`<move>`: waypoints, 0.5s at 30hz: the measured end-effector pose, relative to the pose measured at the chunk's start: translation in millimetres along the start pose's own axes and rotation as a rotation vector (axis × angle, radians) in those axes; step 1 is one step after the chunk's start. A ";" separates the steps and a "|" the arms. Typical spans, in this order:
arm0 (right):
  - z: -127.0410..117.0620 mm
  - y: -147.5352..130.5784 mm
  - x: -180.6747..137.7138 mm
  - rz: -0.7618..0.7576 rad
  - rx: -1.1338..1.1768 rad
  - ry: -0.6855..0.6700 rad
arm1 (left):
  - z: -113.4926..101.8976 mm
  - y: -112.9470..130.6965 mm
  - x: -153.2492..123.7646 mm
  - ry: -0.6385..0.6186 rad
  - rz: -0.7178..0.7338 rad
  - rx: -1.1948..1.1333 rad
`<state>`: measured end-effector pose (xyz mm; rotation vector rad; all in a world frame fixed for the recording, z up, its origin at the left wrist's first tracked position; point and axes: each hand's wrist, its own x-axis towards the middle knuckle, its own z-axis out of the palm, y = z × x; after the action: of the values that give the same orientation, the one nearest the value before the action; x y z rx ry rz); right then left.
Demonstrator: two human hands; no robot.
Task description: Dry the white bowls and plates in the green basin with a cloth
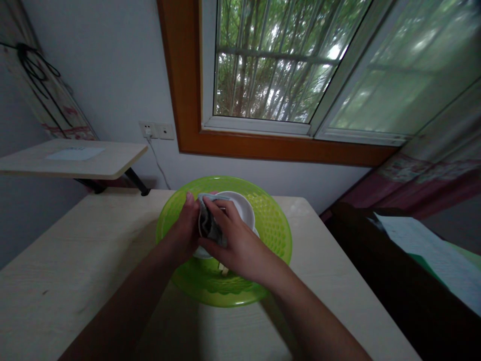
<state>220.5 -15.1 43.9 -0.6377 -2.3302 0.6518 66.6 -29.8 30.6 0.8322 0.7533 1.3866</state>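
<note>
My left hand is closed around the left side of a small vessel with a thin pale rim, mostly hidden by fingers and cloth. In my right hand is a grey cloth, pressed against that vessel. Both hands are over a bright green plastic basket with a patterned inside. A white bowl sits in the basket just behind my right hand. Other white dishware shows partly beneath the hands. Small pale stick-like pieces poke out below my right hand.
The basket stands on a light wooden table. At the left a raised shelf on black legs carries a paper. A wall socket with a plugged-in cable is behind. Papers lie on a dark surface to the right.
</note>
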 end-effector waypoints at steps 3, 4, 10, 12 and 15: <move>0.7 1.2 0.4 0.009 0.045 0.038 | -1.7 -1.0 0.6 -0.011 -0.004 -0.013; 0.9 1.6 0.5 0.014 0.058 0.049 | -2.4 -1.5 0.8 -0.012 -0.008 -0.021; -0.8 2.3 1.6 -0.018 0.079 0.055 | -0.5 0.2 0.0 -0.003 -0.014 -0.132; -2.5 1.2 1.7 -0.055 0.070 0.026 | 0.7 3.7 -0.4 0.010 -0.006 -0.164; -4.7 -0.4 1.3 -0.095 0.072 -0.028 | 0.4 10.4 -0.6 0.043 -0.026 -0.167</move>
<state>222.7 -13.3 47.9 -0.4852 -2.3359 0.7021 61.5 -30.3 39.6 0.6619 0.6693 1.4266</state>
